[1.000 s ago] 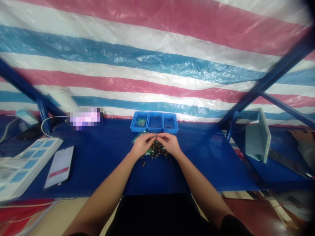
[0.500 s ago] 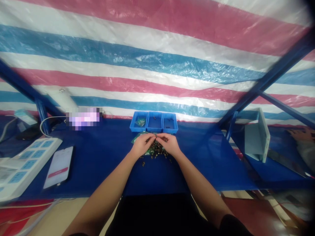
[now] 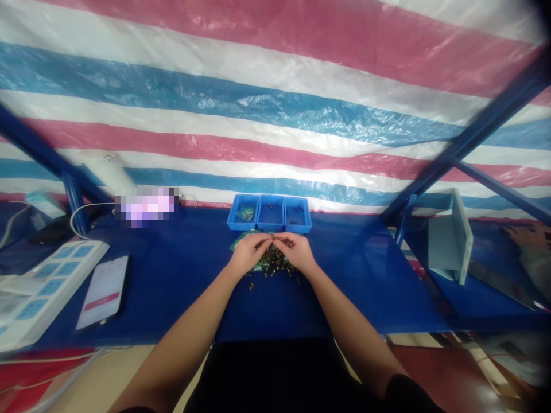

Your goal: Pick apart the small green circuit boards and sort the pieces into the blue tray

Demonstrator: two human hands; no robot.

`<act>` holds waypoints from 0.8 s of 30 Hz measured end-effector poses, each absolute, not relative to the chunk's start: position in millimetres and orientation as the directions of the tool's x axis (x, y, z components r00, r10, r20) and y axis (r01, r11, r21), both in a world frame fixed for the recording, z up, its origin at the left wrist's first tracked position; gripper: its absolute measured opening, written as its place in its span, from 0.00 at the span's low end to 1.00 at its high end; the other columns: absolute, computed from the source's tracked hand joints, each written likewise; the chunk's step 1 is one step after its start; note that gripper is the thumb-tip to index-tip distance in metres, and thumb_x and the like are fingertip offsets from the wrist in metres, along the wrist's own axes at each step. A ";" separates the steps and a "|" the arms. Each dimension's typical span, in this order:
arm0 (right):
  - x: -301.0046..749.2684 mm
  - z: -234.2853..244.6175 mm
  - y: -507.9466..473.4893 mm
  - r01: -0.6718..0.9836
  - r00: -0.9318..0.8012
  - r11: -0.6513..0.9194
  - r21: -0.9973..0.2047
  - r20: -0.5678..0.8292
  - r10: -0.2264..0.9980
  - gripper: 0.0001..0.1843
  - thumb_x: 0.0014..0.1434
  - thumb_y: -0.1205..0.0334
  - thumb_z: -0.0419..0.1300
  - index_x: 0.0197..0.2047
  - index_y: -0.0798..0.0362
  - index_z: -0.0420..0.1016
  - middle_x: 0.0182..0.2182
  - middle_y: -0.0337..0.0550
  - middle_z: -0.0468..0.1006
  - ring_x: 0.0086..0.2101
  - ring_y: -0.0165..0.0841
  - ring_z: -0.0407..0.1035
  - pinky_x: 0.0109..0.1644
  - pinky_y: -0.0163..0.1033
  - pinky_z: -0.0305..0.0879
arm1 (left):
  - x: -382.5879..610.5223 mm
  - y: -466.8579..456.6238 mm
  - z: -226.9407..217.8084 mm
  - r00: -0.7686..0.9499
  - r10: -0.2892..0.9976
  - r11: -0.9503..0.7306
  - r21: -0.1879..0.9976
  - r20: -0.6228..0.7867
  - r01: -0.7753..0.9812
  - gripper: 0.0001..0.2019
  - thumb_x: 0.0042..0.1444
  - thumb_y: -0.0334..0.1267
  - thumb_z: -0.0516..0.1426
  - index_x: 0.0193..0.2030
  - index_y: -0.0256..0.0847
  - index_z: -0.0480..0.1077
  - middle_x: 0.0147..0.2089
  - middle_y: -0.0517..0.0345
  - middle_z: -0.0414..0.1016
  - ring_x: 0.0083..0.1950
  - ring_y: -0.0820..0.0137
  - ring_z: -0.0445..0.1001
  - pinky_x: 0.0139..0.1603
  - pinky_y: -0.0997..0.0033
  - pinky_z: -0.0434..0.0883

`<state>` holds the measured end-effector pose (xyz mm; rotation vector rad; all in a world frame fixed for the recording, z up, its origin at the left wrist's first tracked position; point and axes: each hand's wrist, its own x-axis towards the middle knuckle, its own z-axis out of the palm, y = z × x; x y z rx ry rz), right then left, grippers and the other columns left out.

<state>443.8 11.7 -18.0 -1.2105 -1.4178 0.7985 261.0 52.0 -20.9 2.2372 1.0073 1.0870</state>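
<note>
Left hand and right hand are hovering over screw-like parts on the desk, fingertips nearly meeting; whether either grip is holding one, cannot tell. Parts probably being light, stiff, slippery; mid-length pinching is seeming best.

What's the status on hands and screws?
Left hand, right hand: nearly meeting above screws. Anything held: too small to tell. Hands hide some screws. Blue bins beyond.

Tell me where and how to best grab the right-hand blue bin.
Probably by its right wall, coming from the right and above: that raised side looks unobstructed, while the middle bin adjoins its left and the right hand is near its front.
</note>
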 end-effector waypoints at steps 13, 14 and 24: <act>442.3 -20.8 12.2 0.218 0.062 0.263 -0.940 0.282 0.957 0.16 0.54 0.54 0.65 0.44 0.52 0.81 0.37 0.44 0.83 0.35 0.37 0.78 0.43 0.42 0.76 | 261.1 53.0 -20.3 0.438 0.769 -0.634 0.648 0.467 0.423 0.12 0.64 0.45 0.53 0.44 0.44 0.75 0.45 0.56 0.80 0.44 0.66 0.78 0.47 0.67 0.73; 442.3 -21.1 12.2 0.221 0.060 0.267 -0.938 0.286 0.956 0.16 0.54 0.54 0.65 0.45 0.52 0.81 0.37 0.43 0.83 0.35 0.37 0.78 0.43 0.42 0.76 | 261.1 52.8 -19.5 0.443 0.767 -0.635 0.645 0.463 0.425 0.12 0.64 0.45 0.53 0.44 0.44 0.75 0.44 0.56 0.80 0.44 0.66 0.78 0.47 0.67 0.73; 445.1 -18.8 12.0 0.289 0.089 0.269 -0.919 0.306 0.948 0.15 0.56 0.55 0.64 0.44 0.52 0.81 0.35 0.43 0.83 0.32 0.35 0.76 0.40 0.41 0.76 | 261.2 49.9 -16.6 0.419 0.793 -0.604 0.654 0.442 0.455 0.13 0.63 0.45 0.55 0.49 0.44 0.74 0.39 0.59 0.80 0.34 0.71 0.77 0.37 0.72 0.73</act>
